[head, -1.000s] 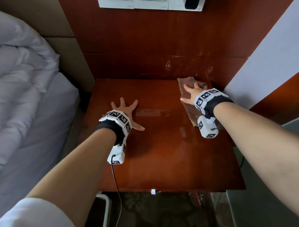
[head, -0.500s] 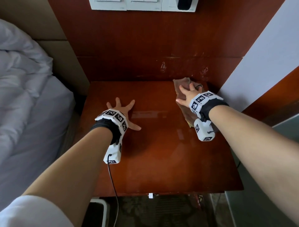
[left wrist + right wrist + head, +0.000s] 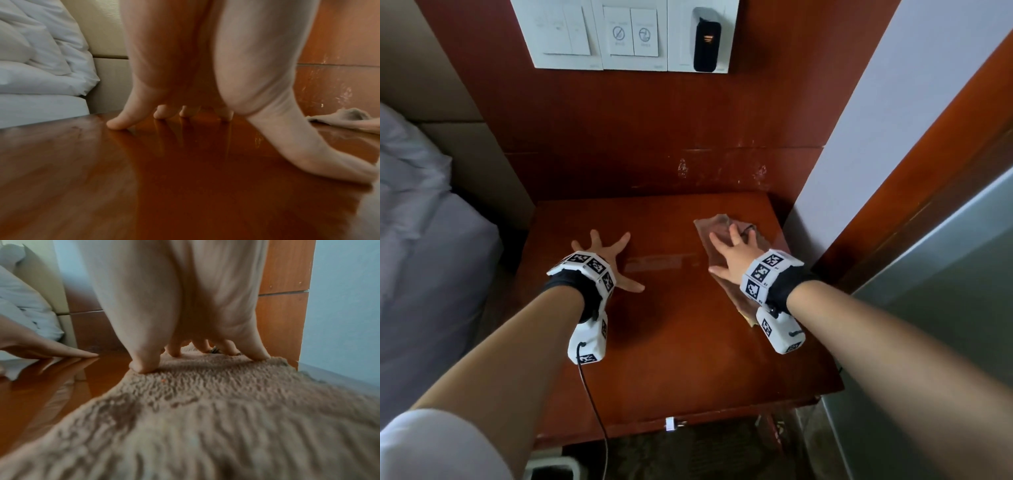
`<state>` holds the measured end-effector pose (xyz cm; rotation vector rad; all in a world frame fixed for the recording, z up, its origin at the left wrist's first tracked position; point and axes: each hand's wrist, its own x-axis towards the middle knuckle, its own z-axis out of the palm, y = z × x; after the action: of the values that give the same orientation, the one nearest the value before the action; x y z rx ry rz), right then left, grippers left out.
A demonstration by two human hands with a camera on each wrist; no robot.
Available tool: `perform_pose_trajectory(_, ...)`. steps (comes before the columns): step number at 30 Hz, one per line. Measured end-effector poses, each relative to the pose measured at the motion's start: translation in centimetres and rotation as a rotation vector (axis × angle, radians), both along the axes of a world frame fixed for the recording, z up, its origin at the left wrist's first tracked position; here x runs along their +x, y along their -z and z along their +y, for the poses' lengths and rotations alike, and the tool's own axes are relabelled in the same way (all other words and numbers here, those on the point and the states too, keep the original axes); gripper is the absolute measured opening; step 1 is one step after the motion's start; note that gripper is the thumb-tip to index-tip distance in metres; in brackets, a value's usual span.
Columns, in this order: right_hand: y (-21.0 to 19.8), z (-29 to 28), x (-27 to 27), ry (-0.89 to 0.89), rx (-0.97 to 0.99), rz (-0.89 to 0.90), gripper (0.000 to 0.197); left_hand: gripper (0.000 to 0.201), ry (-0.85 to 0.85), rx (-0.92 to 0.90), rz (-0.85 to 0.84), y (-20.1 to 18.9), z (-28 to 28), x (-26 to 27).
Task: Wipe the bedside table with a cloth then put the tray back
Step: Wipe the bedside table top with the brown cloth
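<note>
- Cloth (image 3: 717, 228), seen from the head camera: a brownish-tan rag lying flat on the right rear part of the glossy red-brown worktop (image 3: 681, 342), near the white wall.
- Right hand (image 3: 734, 250) lies on top of the cloth, fingers straight and spread, pressing it down without curling round it.
- Left hand (image 3: 607, 255) rests on the bare worktop, left of the cloth and apart from it, fingers splayed wide, holding nothing.
- Bed (image 3: 421, 240) with white bedding sits to the left; a white switch panel (image 3: 630, 34) is on the wood wall above.
- Left wrist camera: fingertips (image 3: 116, 125) of the left hand touch the shiny worktop (image 3: 144, 186), palm arched above it; a corner of the cloth (image 3: 341, 117) shows at far right.
- Right wrist camera: the cloth (image 3: 205, 418) fills the foreground, fuzzy and nubbly in texture; the right hand's fingertips (image 3: 144, 366) press into it, fingers extended. One finger of the left hand (image 3: 68, 351) touches the worktop (image 3: 41, 394) at left.
</note>
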<state>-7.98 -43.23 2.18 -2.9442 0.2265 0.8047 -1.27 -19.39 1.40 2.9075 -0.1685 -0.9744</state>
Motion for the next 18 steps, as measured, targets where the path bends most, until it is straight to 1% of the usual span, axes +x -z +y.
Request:
perform_pose_trajectory(4,-0.2,1.9,-1.0,-0.047,0.031,0.016,0.071,0.12,0.0,0.007,0.003,-0.2,-0.1,0.1)
perform_pose_trajectory(8,-0.4,3.6,-0.8,-0.089,0.038,0.024,0.072,0.118,-0.004,-0.01,-0.009,-0.1,-0.1,0.1)
perform_pose_trajectory(12,0.0,4.1,0.4,-0.098,0.047,0.018,0.073,0.118,-0.015,-0.024,-0.014,0.0,0.0,0.0)
perform_pose_trajectory(18,0.7,4.7,3.7,-0.086,0.062,0.002,0.074,0.118,-0.022,-0.023,-0.012,-0.1,-0.1,0.1)
